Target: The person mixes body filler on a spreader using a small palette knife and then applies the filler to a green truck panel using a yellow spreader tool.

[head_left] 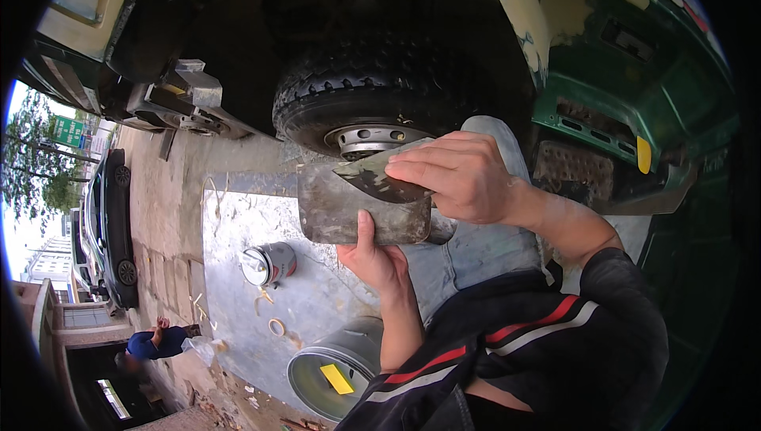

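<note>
From here I see the left hand [379, 267] pinching the flat grey plate [337, 221] at its edge, thumb on top, while the right hand's [479, 177] fingers close together on a dark, mottled spreader [376, 180] over that plate, near the wheel [361, 102].

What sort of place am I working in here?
Probably an open-air vehicle body-repair yard: there's a tyre on its rim, cream-patched green bodywork, and a thin, smeared blade in your right hand.

Matt metal plate [333, 213], rough rubber tyre [333, 102]
</note>
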Demonstrator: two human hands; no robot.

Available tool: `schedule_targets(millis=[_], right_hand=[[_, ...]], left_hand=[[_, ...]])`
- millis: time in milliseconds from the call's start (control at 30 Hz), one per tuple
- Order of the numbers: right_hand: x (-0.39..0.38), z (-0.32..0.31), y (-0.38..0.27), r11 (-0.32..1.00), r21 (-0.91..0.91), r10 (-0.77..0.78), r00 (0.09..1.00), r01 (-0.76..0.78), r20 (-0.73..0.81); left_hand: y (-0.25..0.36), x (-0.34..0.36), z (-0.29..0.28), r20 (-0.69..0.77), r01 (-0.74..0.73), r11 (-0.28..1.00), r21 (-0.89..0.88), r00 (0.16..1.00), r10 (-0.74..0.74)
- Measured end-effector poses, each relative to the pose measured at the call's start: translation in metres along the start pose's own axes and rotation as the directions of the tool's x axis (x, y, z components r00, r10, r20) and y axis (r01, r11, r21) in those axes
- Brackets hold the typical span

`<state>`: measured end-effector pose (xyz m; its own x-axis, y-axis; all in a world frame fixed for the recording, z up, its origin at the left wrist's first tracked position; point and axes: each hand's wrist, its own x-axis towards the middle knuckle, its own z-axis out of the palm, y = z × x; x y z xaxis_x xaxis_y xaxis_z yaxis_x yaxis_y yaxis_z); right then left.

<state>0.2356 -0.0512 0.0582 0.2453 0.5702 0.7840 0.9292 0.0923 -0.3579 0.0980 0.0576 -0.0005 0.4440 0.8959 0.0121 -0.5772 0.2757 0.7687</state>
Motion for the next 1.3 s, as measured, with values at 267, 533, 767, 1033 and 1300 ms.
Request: schedule_targets(millis=[267,533,767,1033,1300], right_hand=[[0.002,0.002,0.037,0.895,0.446,-0.146,0.936,-0.013,0.321],[-0.014,-0.031,0.054,0.993,0.075,-0.108,0.943,0.089,0.315],[-0.01,-0.013,0.023,0.302,0.858,0.661,0.74,-0.415,0.125],[-0.033,0.063,0.025,-0.158,0.934,0.706,0.625,-0.32,0.334],[-0.003,0.034,0.014,0.069,0.951,0.685,0.707,-0.302,0.175]], left_hand=[[0.005,0.008,-0.013,0.092,0.31,0.931,-0.195,0.95,-0.297],[0.029,0.013,-0.01,0.09,0.145,0.981,-0.131,0.987,-0.133],[0.027,0.009,0.005,0.076,-0.342,0.94,-0.024,0.936,0.343],[-0.013,-0.012,0.007,0.025,-0.462,0.87,0.169,0.885,0.465],[0.013,-0.001,-0.013,0.11,-0.221,0.969,0.11,0.972,0.209]])
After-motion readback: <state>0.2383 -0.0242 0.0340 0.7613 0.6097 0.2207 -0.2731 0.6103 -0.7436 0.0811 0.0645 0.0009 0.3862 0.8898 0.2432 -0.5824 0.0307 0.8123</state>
